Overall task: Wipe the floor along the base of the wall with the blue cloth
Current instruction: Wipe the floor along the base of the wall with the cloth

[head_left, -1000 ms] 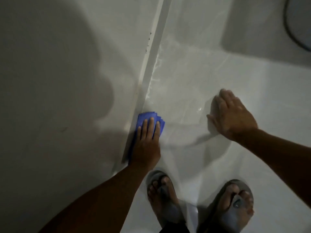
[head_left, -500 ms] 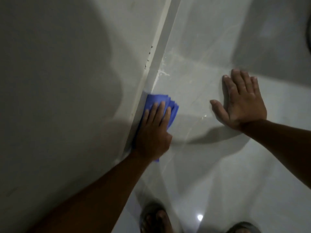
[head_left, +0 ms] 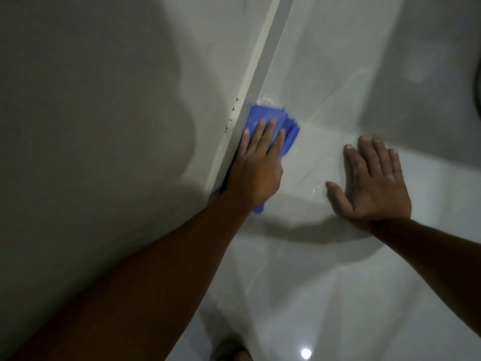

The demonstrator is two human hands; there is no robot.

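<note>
Against the wall base, folded blue cloth point(head_left: 270, 121)

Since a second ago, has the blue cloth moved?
Yes. The blue cloth slid forward along the wall; it now lies beside the dark specks formerly ahead of it.

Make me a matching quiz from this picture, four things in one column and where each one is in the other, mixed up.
Column one:
1. left hand
2. right hand
3. blue cloth
4. dark specks

Column two:
A. flat on the bare floor
B. on the wall, just above the floor
C. pressing on the blue cloth
D. on the floor, against the base of the wall

Pairs: 1-C, 2-A, 3-D, 4-B.
</note>
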